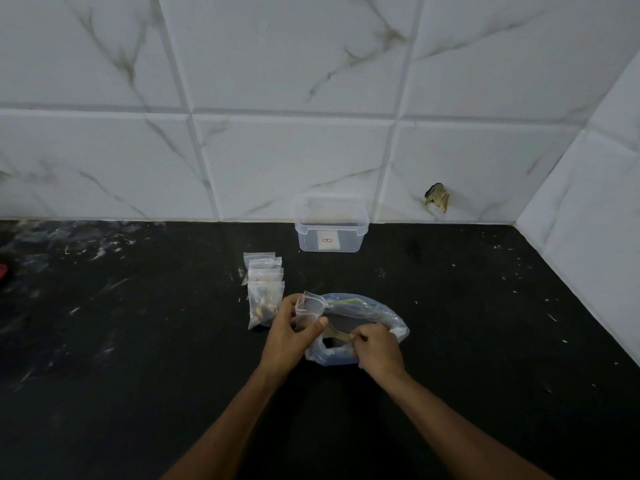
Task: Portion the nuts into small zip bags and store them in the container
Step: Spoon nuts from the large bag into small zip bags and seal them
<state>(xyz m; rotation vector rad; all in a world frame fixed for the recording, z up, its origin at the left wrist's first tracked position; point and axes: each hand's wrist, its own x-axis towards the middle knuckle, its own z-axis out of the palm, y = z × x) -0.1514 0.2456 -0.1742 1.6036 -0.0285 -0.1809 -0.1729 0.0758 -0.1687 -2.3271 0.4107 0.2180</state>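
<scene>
- L hand [289, 329] grips small zip bag [309, 308], mouth open, at big bag [360, 327] left edge.
- R hand [375, 346] pinches big bag's near rim.
- Filled bags [264, 289] stacked just left of big bag.
- Container [330, 225] behind it, lidless, on worktop [138, 341] by tiled wall [277, 98].

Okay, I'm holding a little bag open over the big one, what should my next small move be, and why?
Probably bring the right hand up from the large bag and tip what it holds into the small zip bag. The left hand holds that bag open and it looks empty, while the filled bags already lie beside it and the container waits behind.
</scene>
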